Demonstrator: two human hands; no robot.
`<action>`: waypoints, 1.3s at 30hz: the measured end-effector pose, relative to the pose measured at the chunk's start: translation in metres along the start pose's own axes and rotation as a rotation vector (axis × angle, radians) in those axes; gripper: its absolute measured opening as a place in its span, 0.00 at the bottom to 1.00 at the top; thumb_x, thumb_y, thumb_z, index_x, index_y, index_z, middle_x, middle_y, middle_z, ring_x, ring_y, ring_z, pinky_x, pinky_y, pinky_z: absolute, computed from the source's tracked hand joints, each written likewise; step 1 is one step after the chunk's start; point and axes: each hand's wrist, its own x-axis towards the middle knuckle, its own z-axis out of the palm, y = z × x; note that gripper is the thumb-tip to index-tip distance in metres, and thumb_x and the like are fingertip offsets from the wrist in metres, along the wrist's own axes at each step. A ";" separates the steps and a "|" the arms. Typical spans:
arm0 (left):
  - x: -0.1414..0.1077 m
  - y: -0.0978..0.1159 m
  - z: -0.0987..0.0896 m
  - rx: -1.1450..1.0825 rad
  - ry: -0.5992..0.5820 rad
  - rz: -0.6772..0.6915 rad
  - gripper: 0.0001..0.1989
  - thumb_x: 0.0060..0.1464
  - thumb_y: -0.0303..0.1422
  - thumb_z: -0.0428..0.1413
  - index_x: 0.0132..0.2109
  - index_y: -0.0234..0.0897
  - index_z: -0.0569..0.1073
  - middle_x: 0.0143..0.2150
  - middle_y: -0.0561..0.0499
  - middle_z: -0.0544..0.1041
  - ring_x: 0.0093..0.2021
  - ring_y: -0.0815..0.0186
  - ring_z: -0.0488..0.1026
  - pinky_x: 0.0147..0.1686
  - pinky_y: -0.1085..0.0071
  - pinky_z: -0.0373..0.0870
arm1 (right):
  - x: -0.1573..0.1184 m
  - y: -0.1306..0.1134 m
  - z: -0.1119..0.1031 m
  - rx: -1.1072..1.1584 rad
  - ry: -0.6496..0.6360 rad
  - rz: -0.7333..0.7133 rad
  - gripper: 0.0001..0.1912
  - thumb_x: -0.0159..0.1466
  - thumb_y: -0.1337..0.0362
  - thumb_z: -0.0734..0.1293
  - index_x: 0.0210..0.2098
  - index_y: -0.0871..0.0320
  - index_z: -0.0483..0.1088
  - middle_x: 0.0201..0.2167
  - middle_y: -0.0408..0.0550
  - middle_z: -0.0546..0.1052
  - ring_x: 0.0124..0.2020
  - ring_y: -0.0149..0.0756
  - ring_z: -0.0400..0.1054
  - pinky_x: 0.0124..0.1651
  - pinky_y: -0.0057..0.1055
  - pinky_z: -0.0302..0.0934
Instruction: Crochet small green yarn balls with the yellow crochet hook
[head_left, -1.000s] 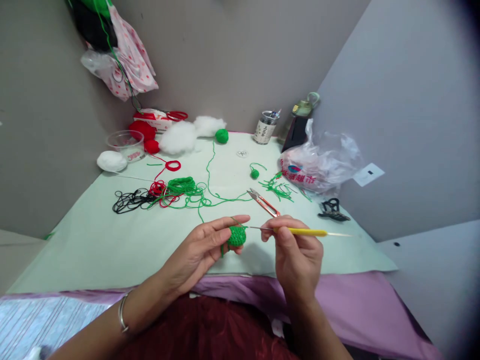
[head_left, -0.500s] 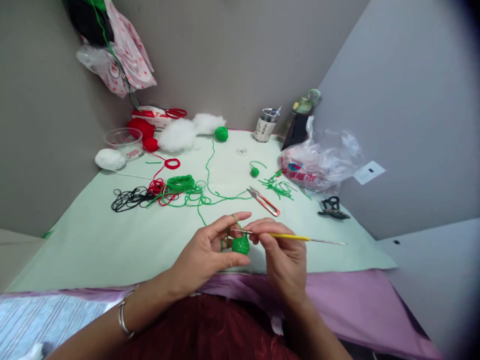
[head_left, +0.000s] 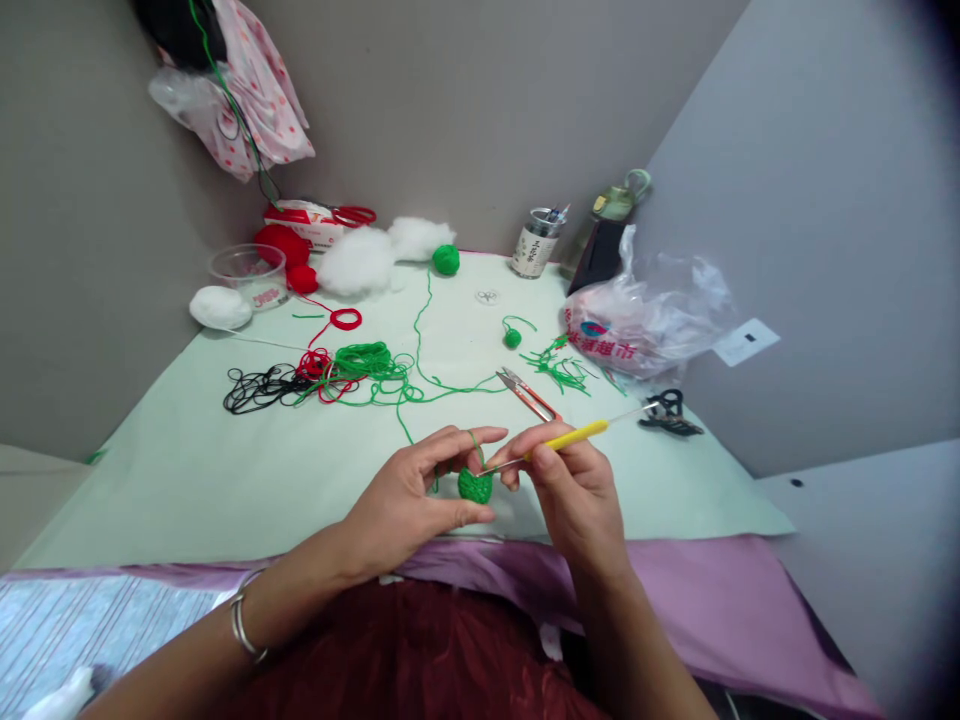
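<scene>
A small round green crochet piece (head_left: pixel 475 487) is held between the thumb and fingers of my left hand (head_left: pixel 420 490). Green yarn passes over that hand's raised index finger and down to the piece. My right hand (head_left: pixel 574 490) grips a crochet hook (head_left: pixel 577 436) by its yellow handle, pen-fashion. The hook's thin metal tip meets the top edge of the piece, and its other end points up to the right. Exactly how the tip sits in the stitches is too small to tell. Orange-handled thread snips (head_left: pixel 527 393) lie just beyond my right hand.
Tangled green yarn (head_left: pixel 367 365) and black yarn (head_left: pixel 262 388) lie left of centre. Behind them are white stuffing (head_left: pixel 358 262), a green yarn ball (head_left: pixel 446 260) and a clear tub (head_left: pixel 251 275). A plastic bag (head_left: pixel 645 315), a black hair clip (head_left: pixel 670 413) and green scraps (head_left: pixel 559 368) lie to the right.
My right hand has tilted the hook: its tip has dropped to the piece's top edge while the back end has risen. The green piece has shifted slightly left and turned a little.
</scene>
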 end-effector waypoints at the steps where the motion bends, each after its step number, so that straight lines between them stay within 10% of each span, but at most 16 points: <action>1: 0.000 0.001 -0.001 0.008 -0.006 -0.001 0.31 0.48 0.28 0.72 0.60 0.48 0.80 0.41 0.54 0.72 0.49 0.62 0.72 0.60 0.60 0.66 | 0.000 -0.002 -0.002 0.007 -0.019 0.001 0.10 0.72 0.56 0.68 0.40 0.55 0.79 0.34 0.47 0.84 0.31 0.34 0.76 0.36 0.31 0.72; 25: 0.003 0.000 -0.006 0.344 0.021 0.121 0.28 0.50 0.27 0.68 0.59 0.44 0.80 0.38 0.53 0.76 0.41 0.63 0.74 0.51 0.63 0.70 | 0.001 -0.025 -0.002 -0.480 -0.275 -0.238 0.08 0.73 0.66 0.65 0.43 0.54 0.78 0.37 0.49 0.84 0.39 0.38 0.79 0.44 0.36 0.74; 39: 0.005 0.005 -0.010 0.301 -0.033 0.157 0.29 0.51 0.32 0.71 0.61 0.43 0.79 0.38 0.52 0.77 0.41 0.63 0.74 0.52 0.64 0.71 | 0.000 -0.010 -0.007 -0.165 -0.130 -0.041 0.12 0.72 0.57 0.67 0.39 0.56 0.80 0.34 0.48 0.83 0.32 0.35 0.78 0.38 0.33 0.75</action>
